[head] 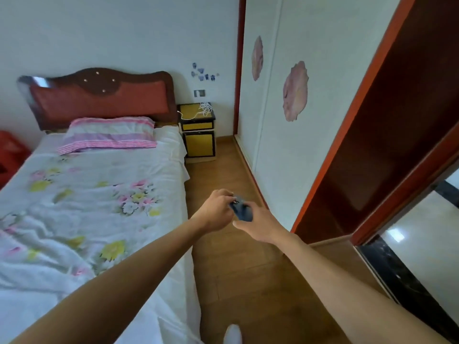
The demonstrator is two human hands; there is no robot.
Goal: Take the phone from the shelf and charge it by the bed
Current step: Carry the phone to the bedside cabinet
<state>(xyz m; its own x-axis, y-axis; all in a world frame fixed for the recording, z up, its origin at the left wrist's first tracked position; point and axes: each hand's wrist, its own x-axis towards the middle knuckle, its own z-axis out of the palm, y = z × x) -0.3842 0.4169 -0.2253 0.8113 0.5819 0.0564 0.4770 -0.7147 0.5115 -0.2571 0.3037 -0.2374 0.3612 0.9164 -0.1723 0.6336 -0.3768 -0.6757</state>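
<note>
Both arms stretch forward over the wooden floor beside the bed (104, 194). A dark blue phone (242, 211) sits between my hands. My right hand (260, 224) wraps around its lower end, and my left hand (216, 212) pinches its upper left edge. Much of the phone is hidden by fingers. Far ahead, a yellow bedside cabinet (198, 142) stands next to the headboard, with a white charging cable (202, 111) coiled on its top. A wall socket plate (199, 93) is above it.
A narrow strip of wooden floor (248, 269) runs between the bed and white wardrobe doors (285, 145) on the right. A red-brown door frame (360, 120) and a mirror panel lie at far right. A red object (10, 155) sits left of the bed.
</note>
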